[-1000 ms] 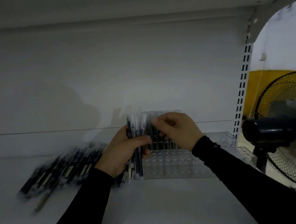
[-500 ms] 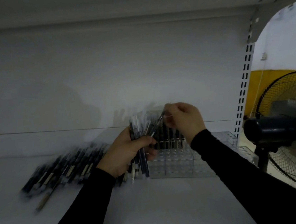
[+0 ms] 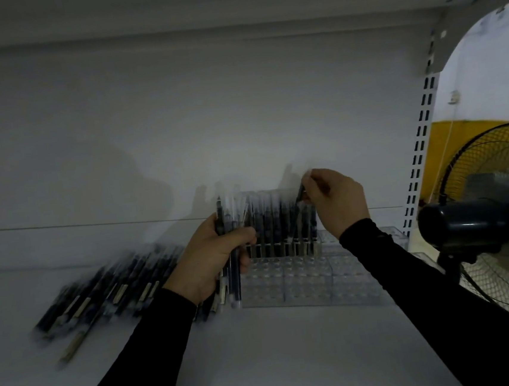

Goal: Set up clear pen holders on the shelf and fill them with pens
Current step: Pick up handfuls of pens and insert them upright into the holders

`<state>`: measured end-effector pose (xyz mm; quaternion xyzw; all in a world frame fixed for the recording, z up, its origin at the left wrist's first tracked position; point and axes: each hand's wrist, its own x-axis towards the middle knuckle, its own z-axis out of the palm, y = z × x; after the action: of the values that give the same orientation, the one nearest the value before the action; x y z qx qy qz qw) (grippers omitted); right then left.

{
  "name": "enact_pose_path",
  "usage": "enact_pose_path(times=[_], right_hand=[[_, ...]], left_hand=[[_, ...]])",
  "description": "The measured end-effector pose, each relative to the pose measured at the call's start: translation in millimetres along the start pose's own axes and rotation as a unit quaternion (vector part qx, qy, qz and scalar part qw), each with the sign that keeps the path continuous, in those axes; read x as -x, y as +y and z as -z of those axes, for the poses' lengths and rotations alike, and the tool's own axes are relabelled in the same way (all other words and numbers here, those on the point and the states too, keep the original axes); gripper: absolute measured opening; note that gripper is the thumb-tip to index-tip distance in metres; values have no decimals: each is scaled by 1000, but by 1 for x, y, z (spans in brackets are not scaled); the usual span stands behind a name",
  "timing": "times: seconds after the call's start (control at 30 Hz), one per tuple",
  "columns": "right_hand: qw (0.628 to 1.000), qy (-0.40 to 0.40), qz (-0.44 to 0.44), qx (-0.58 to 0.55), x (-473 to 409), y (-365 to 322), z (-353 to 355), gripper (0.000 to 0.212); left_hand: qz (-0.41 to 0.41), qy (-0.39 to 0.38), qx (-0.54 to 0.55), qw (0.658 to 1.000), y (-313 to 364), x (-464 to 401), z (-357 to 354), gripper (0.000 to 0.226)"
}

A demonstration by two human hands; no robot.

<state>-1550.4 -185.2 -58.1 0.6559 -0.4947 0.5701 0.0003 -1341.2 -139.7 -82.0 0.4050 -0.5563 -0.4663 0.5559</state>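
A clear pen holder (image 3: 311,276) with many small holes sits on the white shelf (image 3: 262,357), against the back wall. A row of dark pens (image 3: 277,221) stands upright in its back holes. My left hand (image 3: 213,262) grips a bundle of pens (image 3: 234,275) upright, just left of the holder. My right hand (image 3: 336,200) pinches a single pen (image 3: 299,207) by its top, tilted over the right end of the standing row. A pile of loose dark pens (image 3: 107,294) lies on the shelf to the left.
A second clear holder (image 3: 392,235) sits at the shelf's right end, partly hidden by my right sleeve. A slotted shelf upright (image 3: 420,152) marks the right edge. Beyond it stands a black fan (image 3: 492,222). Another shelf board (image 3: 197,2) hangs overhead.
My right hand has drawn one pen out of the bundle and carried it right and up, over the holder's back row. The left hand has stayed almost in place with the bundle.
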Motion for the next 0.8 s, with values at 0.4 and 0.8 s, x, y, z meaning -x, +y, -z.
enact_pose_path(times=[0.4, 0.8], right_hand=[[998, -55, 23, 7, -3, -1, -6, 24], [974, -199, -4, 109, 11, 4, -10, 31]], left_hand=[[-3, -2, 8, 1000, 1, 1, 0, 11], [-8, -12, -4, 1000, 0, 1, 0, 8]])
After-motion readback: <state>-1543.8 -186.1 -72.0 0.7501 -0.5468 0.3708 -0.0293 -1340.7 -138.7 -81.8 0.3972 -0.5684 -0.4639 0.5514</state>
